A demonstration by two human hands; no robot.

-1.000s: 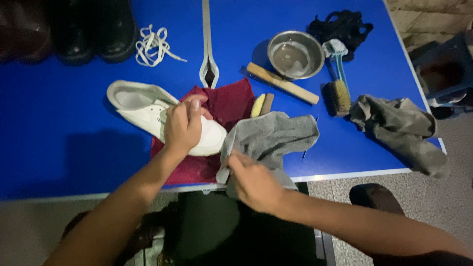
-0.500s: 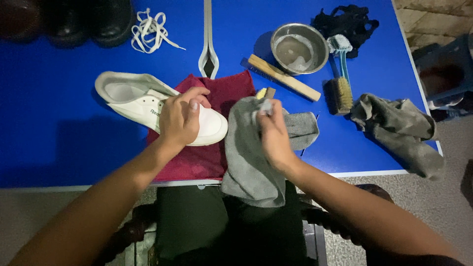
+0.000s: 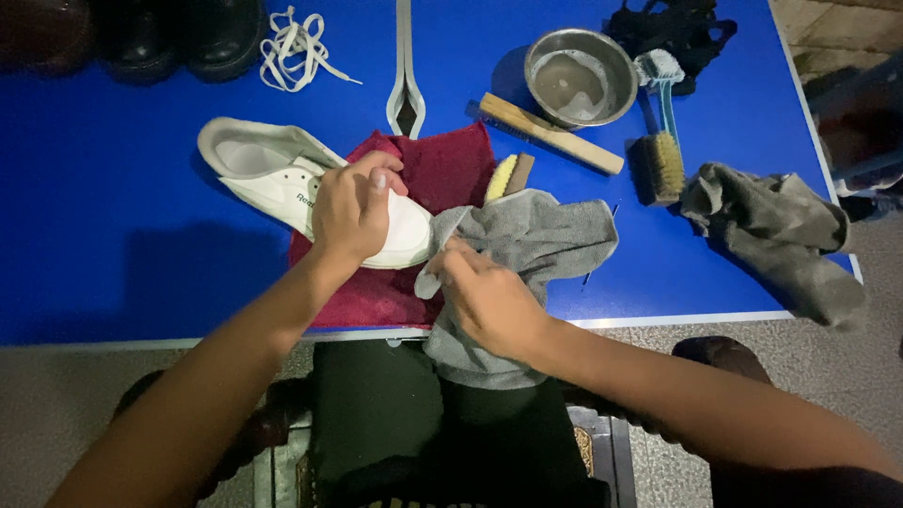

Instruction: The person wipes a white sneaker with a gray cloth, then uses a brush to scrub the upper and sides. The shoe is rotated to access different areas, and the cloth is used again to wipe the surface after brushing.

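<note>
Blue table [image 3: 113, 254], dimly lit, served as the work surface. White sneaker [image 3: 273, 183] lay on its side, toe end resting on a dark red towel [image 3: 442, 169]. Left hand [image 3: 353, 214] was clamped over the sneaker's forepart, fingers curled around it. Right hand [image 3: 489, 306] gripped a grey cloth [image 3: 546, 235] just beside the sneaker's toe, part of the cloth hanging off the table's near edge. Yellow sponge [image 3: 503, 177] lay touching the towel and cloth. Farther back: wooden-backed brush [image 3: 550, 134], metal bowl [image 3: 581, 77], two handled brushes [image 3: 663, 122], loose white laces [image 3: 296, 49], a long metal shoehorn [image 3: 406, 66]. Crumpled grey rag [image 3: 781, 230] lay at the right edge, well apart from the hands.
</note>
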